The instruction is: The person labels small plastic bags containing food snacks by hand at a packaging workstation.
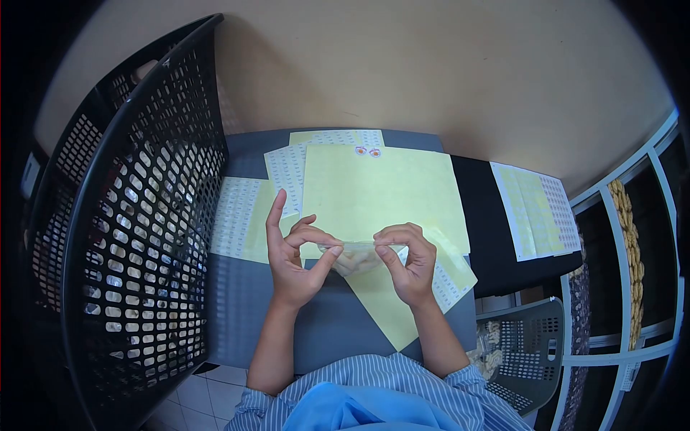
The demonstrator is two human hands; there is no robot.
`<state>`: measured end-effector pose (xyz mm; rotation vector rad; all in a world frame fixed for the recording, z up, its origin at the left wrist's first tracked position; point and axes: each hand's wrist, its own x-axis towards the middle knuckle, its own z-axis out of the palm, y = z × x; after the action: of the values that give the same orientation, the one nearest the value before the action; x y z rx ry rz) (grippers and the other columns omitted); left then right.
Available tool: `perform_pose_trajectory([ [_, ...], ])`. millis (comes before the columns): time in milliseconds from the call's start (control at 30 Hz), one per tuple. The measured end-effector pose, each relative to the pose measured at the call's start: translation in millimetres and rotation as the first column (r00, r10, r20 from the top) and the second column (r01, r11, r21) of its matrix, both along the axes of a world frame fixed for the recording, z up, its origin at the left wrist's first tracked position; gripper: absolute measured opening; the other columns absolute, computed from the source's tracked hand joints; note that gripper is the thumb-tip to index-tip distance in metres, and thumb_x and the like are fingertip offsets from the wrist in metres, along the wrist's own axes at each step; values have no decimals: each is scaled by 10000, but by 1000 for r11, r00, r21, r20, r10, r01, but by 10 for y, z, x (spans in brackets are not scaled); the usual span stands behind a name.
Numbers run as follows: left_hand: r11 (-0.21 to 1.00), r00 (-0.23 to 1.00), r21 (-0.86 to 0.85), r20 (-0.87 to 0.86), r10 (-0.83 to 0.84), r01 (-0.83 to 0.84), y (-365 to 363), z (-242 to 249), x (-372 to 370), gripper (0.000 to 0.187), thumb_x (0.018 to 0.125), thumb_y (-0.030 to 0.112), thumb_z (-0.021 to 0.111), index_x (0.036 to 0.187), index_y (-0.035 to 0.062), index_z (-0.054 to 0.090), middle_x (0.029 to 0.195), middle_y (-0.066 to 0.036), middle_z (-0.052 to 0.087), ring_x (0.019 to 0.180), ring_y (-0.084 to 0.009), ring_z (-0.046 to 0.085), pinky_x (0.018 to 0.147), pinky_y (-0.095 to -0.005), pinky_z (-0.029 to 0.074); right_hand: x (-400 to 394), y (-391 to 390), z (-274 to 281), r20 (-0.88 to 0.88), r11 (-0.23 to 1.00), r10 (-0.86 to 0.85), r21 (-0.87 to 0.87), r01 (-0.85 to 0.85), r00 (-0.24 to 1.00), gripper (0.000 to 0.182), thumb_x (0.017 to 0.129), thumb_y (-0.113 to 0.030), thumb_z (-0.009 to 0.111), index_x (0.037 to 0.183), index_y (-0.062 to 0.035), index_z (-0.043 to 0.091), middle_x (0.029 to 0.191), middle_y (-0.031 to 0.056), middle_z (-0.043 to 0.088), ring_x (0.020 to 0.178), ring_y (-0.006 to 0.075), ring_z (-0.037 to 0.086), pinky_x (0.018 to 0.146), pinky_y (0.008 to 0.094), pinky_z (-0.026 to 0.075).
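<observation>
Between my two hands hangs a small clear plastic bag (357, 261) with pale pieces inside. My left hand (296, 260) pinches one top corner between thumb and index finger, its other fingers raised. At the opposite corner my right hand (407, 258) pinches the bag's top edge with thumb and fingers. Beneath and beyond the bag lies a large pale yellow sticker sheet (381, 190), with two small round labels (367, 151) left at its top edge. What the pale pieces are I cannot make out.
More label sheets (241, 215) lie on the grey table (241, 302). A tall dark plastic basket (144, 215) with packets inside stands at left. Another sheet (535, 208) lies on the black surface at right. Below it is a grey basket (528, 352); a metal rack (611, 266) stands beyond.
</observation>
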<state>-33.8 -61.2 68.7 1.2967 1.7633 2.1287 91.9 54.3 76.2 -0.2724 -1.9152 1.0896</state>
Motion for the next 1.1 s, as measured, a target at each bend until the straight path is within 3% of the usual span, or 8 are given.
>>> perform_pose_trajectory([
  [800, 999, 996, -12, 73, -50, 51, -33, 3, -44, 752, 686, -17, 625, 1273, -31, 153, 652, -5, 589, 715, -99, 575, 957, -400, 307, 0, 47, -10, 0, 998, -35, 52, 35, 999, 51, 710, -66, 645, 728, -71, 597, 732, 30, 615, 715, 143, 574, 730, 277, 319],
  [1000, 996, 988, -2, 132, -84, 85, 14, -8, 5, 770, 686, -8, 619, 1293, -16, 145, 669, -12, 581, 712, -94, 560, 936, -387, 340, 14, 23, -9, -21, 997, -30, -73, 28, 999, 44, 713, -49, 633, 734, -57, 595, 727, 47, 612, 711, 163, 573, 726, 281, 368],
  [1100, 988, 976, 88, 162, -143, 130, 28, 0, 52, 805, 665, -39, 613, 1303, -13, 123, 713, -29, 605, 740, -110, 579, 902, -378, 373, 50, 16, 53, -26, 991, -31, -127, 28, 999, 42, 714, -37, 628, 737, -49, 597, 728, 53, 611, 707, 178, 575, 714, 281, 392],
])
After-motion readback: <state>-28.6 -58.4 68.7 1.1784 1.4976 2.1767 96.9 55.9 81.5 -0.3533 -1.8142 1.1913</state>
